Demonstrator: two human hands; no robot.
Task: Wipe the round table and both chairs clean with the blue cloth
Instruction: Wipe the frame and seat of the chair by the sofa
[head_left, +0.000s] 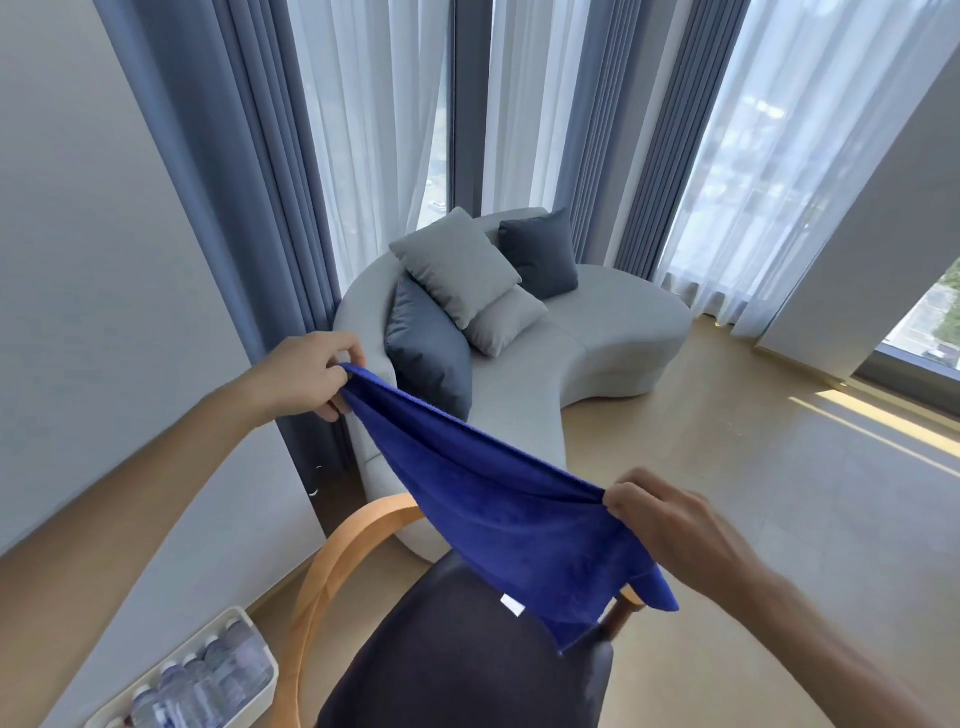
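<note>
While both hands hold the blue cloth (498, 499) stretched in the air, no wiping contact is being made with any surface. Left hand (311, 374) pinches one upper corner between curled fingers and thumb, raised, in front of the curtain; right hand (670, 525) pinches the opposite corner, lower and nearer. Cloth sags between them, its lower edge with a small white tag hanging just above the dark seat of a chair (467, 649) with a curved wooden back rail. Seat cleanliness cannot be judged from this view. Round table and second chair are not in view, so their status is unknown. Judgement: cloth is being opened out or refolded, either ahead of wiping this chair or between surfaces; the chair below looks like the next candidate. Also present: curved grey sofa (597, 338) with cushions, a white crate of water bottles (208, 675) on the floor lower left.
</note>
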